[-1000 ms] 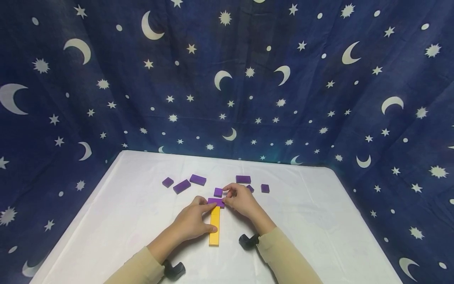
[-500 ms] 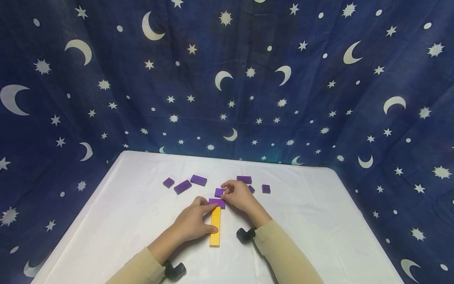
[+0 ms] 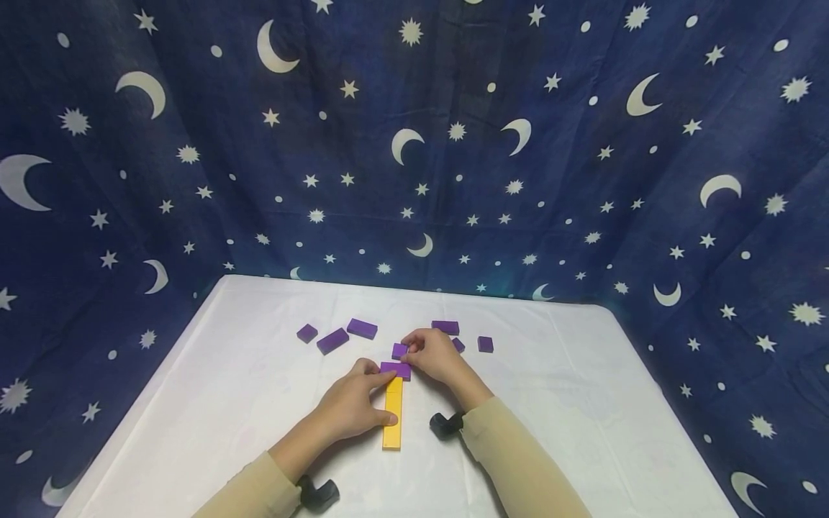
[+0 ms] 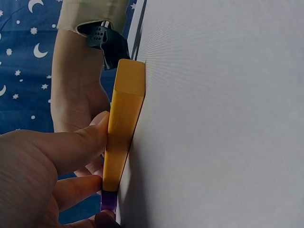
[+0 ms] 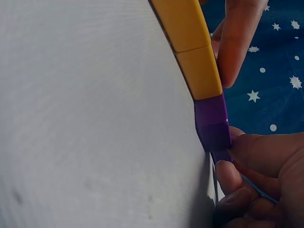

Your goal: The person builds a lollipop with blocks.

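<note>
Two yellow blocks lie end to end as one upright strip before me. A purple rectangular block lies crosswise against its far end. My left hand rests its thumb on the strip. The left index finger touches the purple rectangle near the joint, and another fingertip is at its left end. Just beyond lies a small purple square block, pinched at its right side by the thumb and index finger of my right hand. In the right wrist view, that square block is mostly hidden behind the purple rectangle.
Farther left lie a purple square block and two purple rectangles. To the right are a purple rectangle, a partly hidden purple block and another square. A white cloth covers the table, with a starry curtain behind.
My right hand has shifted slightly away from me and left, from the purple rectangle's right end to the small square block. The left hand keeps its place.
</note>
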A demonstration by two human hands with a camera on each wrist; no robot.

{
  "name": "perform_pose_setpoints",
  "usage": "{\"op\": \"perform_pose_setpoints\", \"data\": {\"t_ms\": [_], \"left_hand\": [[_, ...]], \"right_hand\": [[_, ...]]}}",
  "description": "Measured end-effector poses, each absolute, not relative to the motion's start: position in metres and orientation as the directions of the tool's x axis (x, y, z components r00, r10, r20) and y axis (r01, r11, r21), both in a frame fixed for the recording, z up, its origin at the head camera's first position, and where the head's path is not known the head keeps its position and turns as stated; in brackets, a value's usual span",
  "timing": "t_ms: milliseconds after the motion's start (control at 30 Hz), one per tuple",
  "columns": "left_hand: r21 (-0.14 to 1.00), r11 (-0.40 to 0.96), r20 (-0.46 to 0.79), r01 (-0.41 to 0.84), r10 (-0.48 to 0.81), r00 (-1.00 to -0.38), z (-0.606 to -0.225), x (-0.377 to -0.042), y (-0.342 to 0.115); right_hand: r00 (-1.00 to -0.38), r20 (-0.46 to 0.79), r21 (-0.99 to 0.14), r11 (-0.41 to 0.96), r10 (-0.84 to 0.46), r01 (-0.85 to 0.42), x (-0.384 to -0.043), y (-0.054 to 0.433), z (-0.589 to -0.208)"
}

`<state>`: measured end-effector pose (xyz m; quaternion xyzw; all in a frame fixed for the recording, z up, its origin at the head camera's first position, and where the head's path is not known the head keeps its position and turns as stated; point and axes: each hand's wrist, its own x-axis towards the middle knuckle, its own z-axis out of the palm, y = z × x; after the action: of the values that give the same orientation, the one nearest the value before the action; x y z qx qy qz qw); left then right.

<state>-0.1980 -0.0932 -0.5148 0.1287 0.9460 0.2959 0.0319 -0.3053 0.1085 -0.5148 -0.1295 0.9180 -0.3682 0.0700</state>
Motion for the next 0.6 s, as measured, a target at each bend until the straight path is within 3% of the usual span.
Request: {"op": "perform_pose_setpoints", "data": {"t_ms": [600], "left_hand": [[0.570,0.793,0.003,0.214,0.259,-0.966,-0.515,-0.198,-0.093]], "right_hand": [[-0.952,-0.061,-0.711,0.683,-0.298,-0.168,-0.303,0.120,-0.515]]}}
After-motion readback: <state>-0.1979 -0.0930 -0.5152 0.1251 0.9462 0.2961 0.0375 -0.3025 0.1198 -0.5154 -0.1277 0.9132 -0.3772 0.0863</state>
